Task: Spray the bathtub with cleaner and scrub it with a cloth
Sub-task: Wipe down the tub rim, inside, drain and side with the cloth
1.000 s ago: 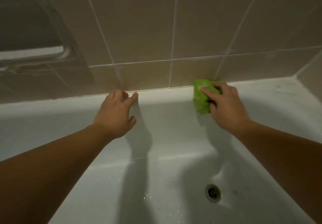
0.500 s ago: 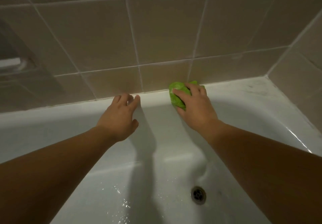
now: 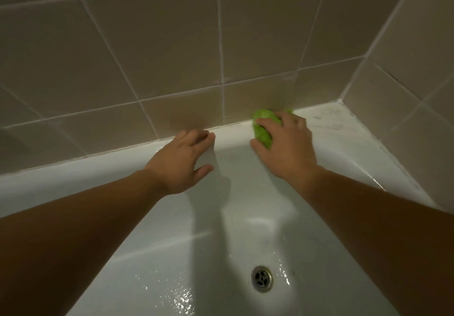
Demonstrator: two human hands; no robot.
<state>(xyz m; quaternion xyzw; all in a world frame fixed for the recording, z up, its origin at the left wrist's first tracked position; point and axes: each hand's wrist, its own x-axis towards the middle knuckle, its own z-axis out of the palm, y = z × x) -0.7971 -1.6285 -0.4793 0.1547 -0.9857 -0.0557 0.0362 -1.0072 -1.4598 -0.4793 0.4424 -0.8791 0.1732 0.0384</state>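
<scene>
Right hand (image 3: 286, 148) first: its grip is on the green cloth (image 3: 262, 128), fingers curled over the top of the bunched fabric and pressing it down on the far rim of the bathtub (image 3: 103, 165), right where the white ledge meets the wall tiles (image 3: 152, 52). The cloth bulges out on the near-left side of the fingers, and a small green scrap peeks out behind the knuckles too. How much of the cloth sits under the palm, I cannot tell; the hand covers it.

Over to the left hand (image 3: 181, 160): its grip is released, holding nothing, fingers fairly straight and together, the fingertips resting on that same far rim just by the grout line, thumb splayed out over the inner slope of the tub. The two hands are near each other but apart, with a bare strip of white rim between them.

Both bare forearms stretch in from the lower corners, across the basin. Their shadows fall down the inner wall between them.

Further out, the round metal drain (image 3: 262, 278) sits low in the tub floor, below the right hand. Water beads and wet glints show on the enamel around it and to its left. To the right of the cloth, the rim runs into the corner, where faint dark smudges mark the white ledge. Beige tiles with pale grout lines rise behind and along the right side.
</scene>
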